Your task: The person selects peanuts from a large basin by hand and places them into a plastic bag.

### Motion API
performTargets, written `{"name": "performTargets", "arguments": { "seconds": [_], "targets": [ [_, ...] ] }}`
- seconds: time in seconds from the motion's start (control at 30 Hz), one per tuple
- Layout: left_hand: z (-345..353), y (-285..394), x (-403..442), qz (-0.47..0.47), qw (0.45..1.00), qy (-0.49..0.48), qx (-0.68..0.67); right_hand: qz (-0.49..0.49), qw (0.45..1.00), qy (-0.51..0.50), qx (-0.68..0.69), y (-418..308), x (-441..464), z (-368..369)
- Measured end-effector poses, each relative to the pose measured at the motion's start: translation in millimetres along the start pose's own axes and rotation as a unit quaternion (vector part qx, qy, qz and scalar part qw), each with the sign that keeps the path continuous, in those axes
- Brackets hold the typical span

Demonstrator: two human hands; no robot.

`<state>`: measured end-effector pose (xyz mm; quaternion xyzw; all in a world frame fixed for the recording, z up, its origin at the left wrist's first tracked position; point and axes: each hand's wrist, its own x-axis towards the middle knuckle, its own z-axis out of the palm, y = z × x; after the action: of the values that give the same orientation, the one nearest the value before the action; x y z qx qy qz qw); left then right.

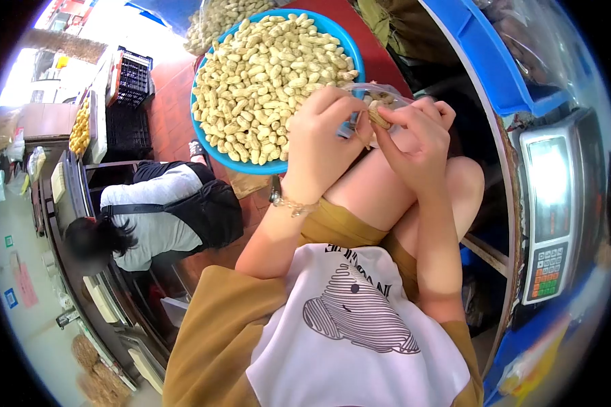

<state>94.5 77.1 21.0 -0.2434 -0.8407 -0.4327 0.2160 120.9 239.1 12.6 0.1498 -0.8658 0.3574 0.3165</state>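
A large blue basin (360,51) heaped with unshelled peanuts (265,81) stands before me. My right hand (417,139) pinches one peanut (379,114) between thumb and fingertips, just beyond the basin's edge. Close beside it, my left hand (322,132) has its fingers curled in, almost touching that peanut. A small pale blue and white piece shows under the left fingers, but what it is I cannot make out. Behind both hands lies a clear plastic bag (394,95) with some peanuts in it, partly hidden by my fingers.
A digital scale (546,217) stands on the counter at right, below a blue tray (485,57). Another bag of peanuts (227,17) sits behind the basin. At left a person (156,210) bends over near black crates (129,81) on the red tiled floor.
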Motion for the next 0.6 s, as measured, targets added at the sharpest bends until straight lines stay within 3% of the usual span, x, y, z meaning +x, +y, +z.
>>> {"name": "performTargets", "arguments": {
  "seconds": [0.17, 0.37, 0.47, 0.53, 0.6],
  "targets": [
    [1, 3, -4, 0.009, 0.999, 0.032, -0.030, 0.032, 0.997, -0.047, 0.054, -1, -1, -4],
    [-6, 1, 4, -0.051, 0.992, 0.030, -0.114, 0.073, 0.988, -0.019, 0.131, -4, -1, -2],
    [-8, -4, 4, -0.189, 0.941, 0.047, -0.277, 0.085, 0.988, -0.011, 0.125, -2, 1, -4],
    [-18, -4, 4, -0.221, 0.911, 0.033, -0.347, 0.081, 0.991, -0.004, 0.104, 1, 1, -6],
    [-25, -15, 0, -0.230, 0.914, 0.001, -0.334, 0.071, 0.994, -0.002, 0.081, 4, 1, -8]
  ]
}}
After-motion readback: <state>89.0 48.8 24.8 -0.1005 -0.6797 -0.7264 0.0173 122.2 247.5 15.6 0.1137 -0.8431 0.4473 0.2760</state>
